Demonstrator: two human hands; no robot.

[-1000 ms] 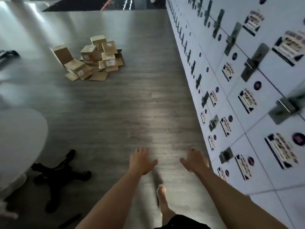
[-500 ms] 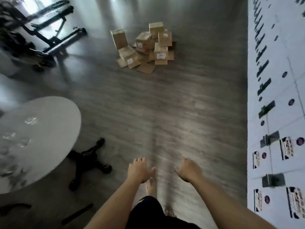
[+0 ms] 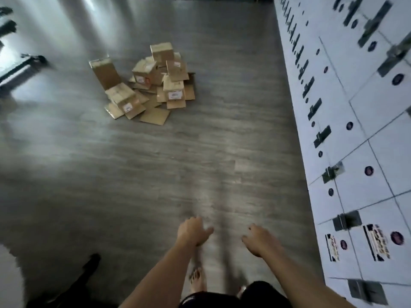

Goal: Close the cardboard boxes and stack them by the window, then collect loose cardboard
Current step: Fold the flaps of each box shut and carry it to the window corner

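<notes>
Bare arms are reaching fwd over the grey wood floor (image 3: 155,165), left hand (image 3: 192,232) and right hand (image 3: 261,240) both hanging relaxed w/ loose fingers, gripping nothing. Bare foot (image 3: 196,281) is showing below. Cardboard boxes (image 3: 153,78) are sitting piled well ahead, loose cardboard (image 3: 154,115) lying flat at the pile's near edge. White lockers (image 3: 360,130) are running along the right.
</notes>
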